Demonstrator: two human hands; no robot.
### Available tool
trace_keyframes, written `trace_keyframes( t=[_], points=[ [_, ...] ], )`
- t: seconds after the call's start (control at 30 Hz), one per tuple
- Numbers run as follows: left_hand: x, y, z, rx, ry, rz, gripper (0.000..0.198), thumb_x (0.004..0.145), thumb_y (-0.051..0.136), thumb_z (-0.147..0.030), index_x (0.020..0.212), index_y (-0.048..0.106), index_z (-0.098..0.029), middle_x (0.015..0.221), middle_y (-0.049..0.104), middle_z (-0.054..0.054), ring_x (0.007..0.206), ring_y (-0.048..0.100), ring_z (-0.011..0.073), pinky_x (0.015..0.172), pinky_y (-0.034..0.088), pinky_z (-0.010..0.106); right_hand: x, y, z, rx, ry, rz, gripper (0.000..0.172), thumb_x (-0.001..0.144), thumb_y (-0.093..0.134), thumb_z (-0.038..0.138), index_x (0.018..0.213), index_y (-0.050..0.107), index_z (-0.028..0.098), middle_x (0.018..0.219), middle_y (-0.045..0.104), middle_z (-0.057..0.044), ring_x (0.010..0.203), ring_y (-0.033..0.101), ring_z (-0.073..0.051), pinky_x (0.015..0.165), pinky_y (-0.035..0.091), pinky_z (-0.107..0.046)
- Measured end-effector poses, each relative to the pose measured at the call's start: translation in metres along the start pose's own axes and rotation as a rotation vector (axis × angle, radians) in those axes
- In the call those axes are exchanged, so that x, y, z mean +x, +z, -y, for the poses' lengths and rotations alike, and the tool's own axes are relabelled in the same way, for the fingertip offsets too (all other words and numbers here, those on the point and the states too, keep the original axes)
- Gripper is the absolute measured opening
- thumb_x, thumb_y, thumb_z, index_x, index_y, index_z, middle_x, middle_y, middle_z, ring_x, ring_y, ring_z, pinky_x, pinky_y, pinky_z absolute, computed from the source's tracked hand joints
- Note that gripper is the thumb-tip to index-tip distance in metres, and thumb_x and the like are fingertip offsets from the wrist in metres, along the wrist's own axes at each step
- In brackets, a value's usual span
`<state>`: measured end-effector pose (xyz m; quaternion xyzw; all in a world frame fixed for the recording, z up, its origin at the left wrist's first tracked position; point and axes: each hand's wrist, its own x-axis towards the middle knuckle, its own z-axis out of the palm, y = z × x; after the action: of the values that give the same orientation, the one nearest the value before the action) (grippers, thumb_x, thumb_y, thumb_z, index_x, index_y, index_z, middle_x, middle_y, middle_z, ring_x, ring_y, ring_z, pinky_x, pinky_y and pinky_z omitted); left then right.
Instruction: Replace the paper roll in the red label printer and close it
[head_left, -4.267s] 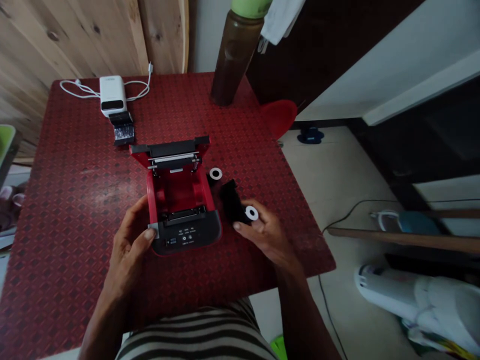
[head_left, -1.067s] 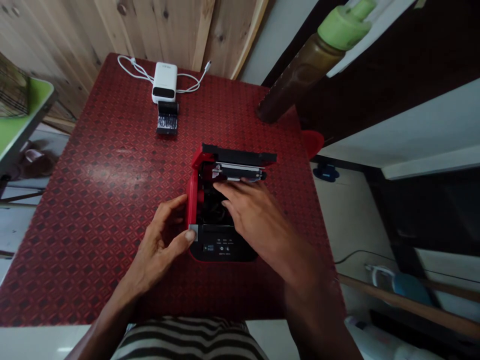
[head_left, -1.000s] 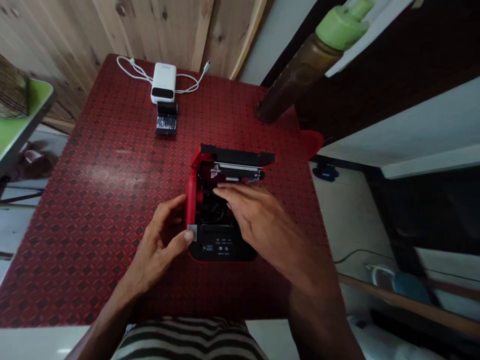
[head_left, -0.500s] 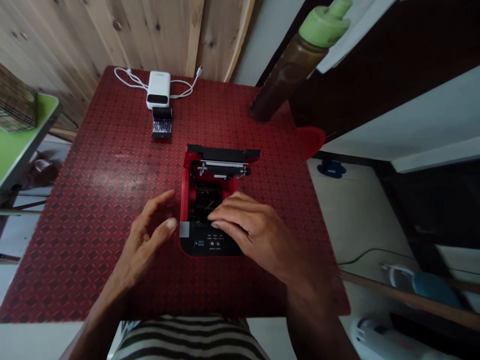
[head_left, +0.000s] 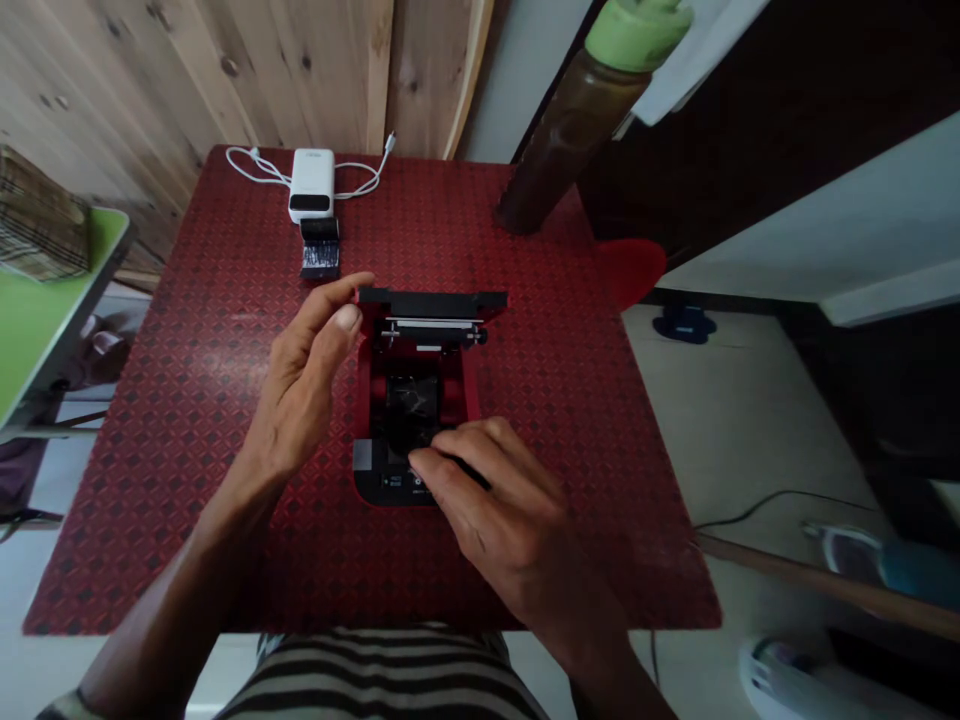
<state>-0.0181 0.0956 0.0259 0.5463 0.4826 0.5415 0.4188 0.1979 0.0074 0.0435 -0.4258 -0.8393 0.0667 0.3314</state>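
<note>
A small red and black printer point(head_left: 367, 485) stands on the table in front of me with its lid point(head_left: 431, 303) raised. Inside its bay lies a shiny black roll point(head_left: 412, 395), with dark film running toward the front edge. My left hand point(head_left: 304, 370) has its thumb and forefinger at the lid's left corner, closed on it. At the front of the bay, my right hand point(head_left: 499, 500) pinches the black film's end with thumb and fingers, over the button panel. Part of the panel and the film's end are hidden under those fingers.
Farther back on the red patterned table point(head_left: 225, 400) are a white power bank point(head_left: 311, 180) with a white cable point(head_left: 367, 180) and a black strip piece point(head_left: 321, 250). A tall brown bottle point(head_left: 562, 140) with a green cap stands at the back right. A green table point(head_left: 45, 320) is at left.
My left hand has moved up from beside the printer to the lid's left corner. My right hand has drawn slightly toward me, to the front of the bay. The view has shifted a little.
</note>
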Motion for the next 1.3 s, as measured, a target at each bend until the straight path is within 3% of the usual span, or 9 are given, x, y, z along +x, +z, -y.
trace_keyframes(
  t=[0.13,0.23,0.3,0.37,0.47,0.6,0.97,1.17,1.3],
  points=[
    [-0.014,0.004,-0.006,0.006,0.043,0.007,0.029,0.117,0.072,-0.053,0.110,0.088,-0.030,0.126,0.084,0.005,0.131,0.075,0.0271,0.117,0.056,0.042,-0.011,0.002,0.004,-0.086,-0.029,-0.058,0.023,0.115,0.060,0.003,0.115,0.083,0.008,0.103,0.086,-0.012,0.093,0.075,-0.023,0.086,0.065,-0.039],
    [-0.033,0.003,-0.006,0.074,-0.041,-0.006,0.018,0.107,0.086,-0.042,0.098,0.084,-0.027,0.139,0.082,0.007,0.145,0.071,0.0324,0.123,0.056,0.048,-0.018,0.002,0.005,-0.164,-0.032,-0.051,0.025,0.117,0.058,0.005,0.118,0.082,0.010,0.107,0.089,-0.010,0.100,0.079,-0.024,0.089,0.064,-0.039],
    [-0.047,0.003,-0.002,0.061,-0.117,-0.035,0.025,0.100,0.093,-0.043,0.119,0.084,-0.029,0.160,0.073,0.008,0.153,0.068,0.0351,0.127,0.057,0.052,-0.021,0.004,0.005,-0.210,-0.023,-0.075,0.024,0.117,0.060,0.005,0.121,0.081,0.013,0.115,0.091,-0.010,0.107,0.081,-0.025,0.093,0.064,-0.039],
    [-0.058,0.002,0.004,0.009,-0.198,-0.042,0.053,0.097,0.096,-0.046,0.144,0.076,-0.032,0.164,0.071,0.010,0.157,0.066,0.0360,0.127,0.059,0.054,-0.024,0.007,0.004,-0.233,0.009,-0.114,0.020,0.115,0.065,0.006,0.122,0.081,0.017,0.129,0.091,-0.012,0.121,0.082,-0.027,0.101,0.064,-0.042],
    [-0.069,0.002,0.012,-0.071,-0.320,0.012,0.067,0.099,0.094,-0.050,0.158,0.069,-0.032,0.166,0.072,0.011,0.155,0.070,0.0364,0.123,0.063,0.052,-0.026,0.012,0.000,-0.196,0.050,-0.116,0.017,0.111,0.073,0.008,0.121,0.079,0.020,0.145,0.087,-0.015,0.140,0.080,-0.031,0.116,0.062,-0.047],
    [-0.073,0.003,0.013,-0.140,-0.424,0.058,0.070,0.101,0.090,-0.052,0.163,0.068,-0.029,0.165,0.074,0.012,0.144,0.078,0.0369,0.118,0.067,0.050,-0.025,0.011,-0.003,-0.148,0.039,-0.063,0.020,0.110,0.074,0.005,0.125,0.077,0.018,0.142,0.089,-0.012,0.138,0.083,-0.029,0.120,0.061,-0.046],
    [-0.071,0.009,0.004,-0.135,-0.412,0.041,0.061,0.104,0.088,-0.048,0.159,0.073,-0.030,0.162,0.076,0.010,0.143,0.078,0.0365,0.113,0.069,0.047,-0.017,0.007,0.001,-0.120,0.098,-0.028,0.025,0.117,0.067,0.016,0.140,0.073,0.010,0.136,0.091,-0.013,0.132,0.085,-0.027,0.119,0.061,-0.045],
    [-0.077,0.007,0.010,-0.138,-0.440,-0.001,0.063,0.102,0.090,-0.050,0.160,0.073,-0.031,0.169,0.072,0.008,0.152,0.072,0.0362,0.129,0.058,0.051,-0.022,0.007,0.001,-0.090,0.102,-0.054,0.029,0.118,0.065,0.018,0.146,0.068,0.012,0.140,0.089,-0.014,0.136,0.084,-0.027,0.118,0.066,-0.045],
    [-0.091,-0.001,0.012,-0.209,-0.444,-0.007,0.055,0.107,0.084,-0.047,0.160,0.075,-0.036,0.171,0.070,0.005,0.164,0.062,0.0362,0.137,0.050,0.054,-0.031,0.003,-0.001,-0.024,0.182,-0.169,0.038,0.113,0.071,0.012,0.150,0.068,0.017,0.143,0.086,-0.017,0.138,0.082,-0.028,0.115,0.070,-0.048]
  ],
)
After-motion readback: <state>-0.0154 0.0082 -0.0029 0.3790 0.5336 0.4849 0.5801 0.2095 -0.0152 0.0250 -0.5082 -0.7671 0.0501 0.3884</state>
